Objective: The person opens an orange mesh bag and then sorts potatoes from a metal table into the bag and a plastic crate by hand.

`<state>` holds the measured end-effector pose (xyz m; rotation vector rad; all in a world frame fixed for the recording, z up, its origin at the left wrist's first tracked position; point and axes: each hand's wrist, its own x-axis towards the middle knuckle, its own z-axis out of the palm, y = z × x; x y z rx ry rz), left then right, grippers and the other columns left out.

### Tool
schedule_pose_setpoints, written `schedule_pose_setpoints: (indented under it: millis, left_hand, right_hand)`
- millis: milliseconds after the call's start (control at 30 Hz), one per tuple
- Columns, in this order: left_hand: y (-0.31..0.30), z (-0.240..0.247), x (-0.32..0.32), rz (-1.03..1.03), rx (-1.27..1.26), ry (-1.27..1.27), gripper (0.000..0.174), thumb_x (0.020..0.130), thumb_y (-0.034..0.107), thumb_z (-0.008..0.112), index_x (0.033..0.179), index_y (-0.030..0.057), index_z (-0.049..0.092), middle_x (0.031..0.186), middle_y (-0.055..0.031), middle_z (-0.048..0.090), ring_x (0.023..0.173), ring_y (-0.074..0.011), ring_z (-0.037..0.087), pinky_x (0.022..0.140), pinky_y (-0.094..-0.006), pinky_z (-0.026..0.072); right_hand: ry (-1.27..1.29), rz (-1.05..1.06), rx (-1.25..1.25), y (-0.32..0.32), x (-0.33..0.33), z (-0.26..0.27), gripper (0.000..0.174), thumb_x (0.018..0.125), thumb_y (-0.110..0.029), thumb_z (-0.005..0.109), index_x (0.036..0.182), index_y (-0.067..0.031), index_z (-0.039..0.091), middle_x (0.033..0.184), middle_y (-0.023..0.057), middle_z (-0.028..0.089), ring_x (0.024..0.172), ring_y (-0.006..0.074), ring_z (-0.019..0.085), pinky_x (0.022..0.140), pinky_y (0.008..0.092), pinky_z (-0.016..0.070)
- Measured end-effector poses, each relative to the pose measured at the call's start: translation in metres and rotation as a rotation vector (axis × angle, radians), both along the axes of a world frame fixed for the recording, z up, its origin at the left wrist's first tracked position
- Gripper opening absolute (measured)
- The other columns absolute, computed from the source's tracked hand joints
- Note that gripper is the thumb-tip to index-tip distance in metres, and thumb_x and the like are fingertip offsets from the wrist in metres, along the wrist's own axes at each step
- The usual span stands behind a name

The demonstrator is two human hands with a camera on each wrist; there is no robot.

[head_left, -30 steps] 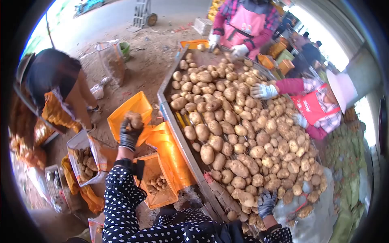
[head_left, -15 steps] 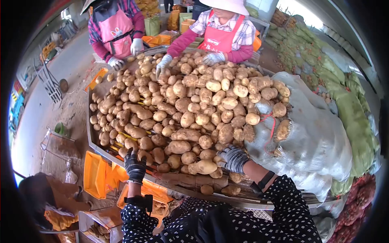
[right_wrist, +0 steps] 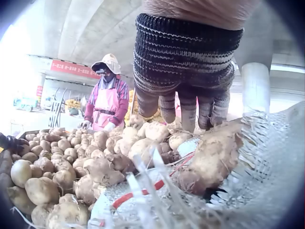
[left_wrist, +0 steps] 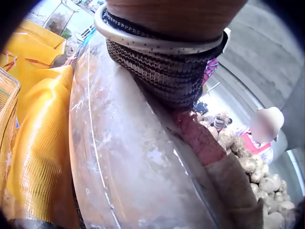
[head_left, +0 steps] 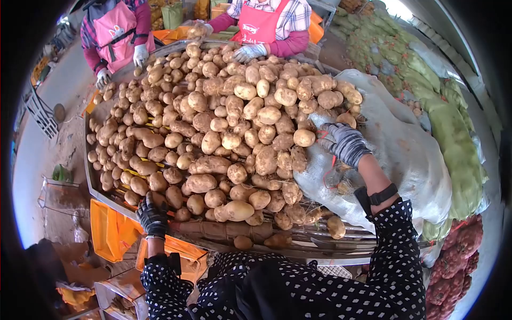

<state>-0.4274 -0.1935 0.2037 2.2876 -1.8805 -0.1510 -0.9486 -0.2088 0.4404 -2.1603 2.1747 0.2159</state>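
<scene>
Many brown potatoes (head_left: pixel 211 143) are spread over a metal-rimmed sorting table. My left hand (head_left: pixel 151 217), in a dark grey glove, rests at the near left rim (left_wrist: pixel 128 157) beside the potatoes, fingers loosely spread. In the left wrist view its fingers are hidden behind the glove cuff (left_wrist: pixel 157 71). My right hand (head_left: pixel 345 143), in a striped glove, reaches over the mouth of a white woven sack (head_left: pixel 394 160) lying at the table's right. Its fingers (right_wrist: pixel 188 112) point down, fairly straight, close to a large potato (right_wrist: pixel 214 155) at the frayed sack edge. A red string (right_wrist: pixel 138 193) lies there.
Across the table stand two people in pink apron (head_left: pixel 114 32) and red apron (head_left: pixel 258 24), with gloved hands at the potatoes. Orange bags (head_left: pixel 112 229) hang below the near left rim. Green sacks (head_left: pixel 442 144) and red mesh sacks (head_left: pixel 453 266) are piled to the right.
The head view has turned to the right. My left hand has gone from holding a potato over the orange bags to the table's rim. My right hand has moved from the near potatoes to the sack's mouth.
</scene>
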Motion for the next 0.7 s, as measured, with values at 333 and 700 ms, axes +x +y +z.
schedule_pose_setpoints:
  millis: [333, 700]
  left_hand:
    - [0.002, 0.001, -0.003, 0.023, -0.062, -0.021, 0.066, 0.078, 0.049, 0.059, 0.131, 0.0137, 0.043, 0.124, -0.0189, 0.050, 0.120, -0.0343, 0.043, 0.103, -0.0507, 0.0270]
    - [0.003, 0.007, -0.003, 0.009, -0.082, 0.030, 0.063, 0.079, 0.048, 0.060, 0.130, 0.0138, 0.045, 0.126, -0.0148, 0.051, 0.121, -0.0348, 0.042, 0.105, -0.0500, 0.0253]
  right_hand:
    - [0.183, -0.009, 0.114, -0.050, 0.061, -0.063, 0.059, 0.084, -0.043, 0.057, 0.131, -0.0096, 0.046, 0.122, 0.0220, 0.052, 0.110, 0.0337, 0.054, 0.092, 0.0430, 0.0444]
    - [-0.817, 0.100, 0.088, -0.065, 0.111, -0.061, 0.054, 0.081, -0.024, 0.069, 0.127, -0.0022, 0.049, 0.126, 0.0171, 0.053, 0.116, 0.0263, 0.050, 0.097, 0.0329, 0.0405]
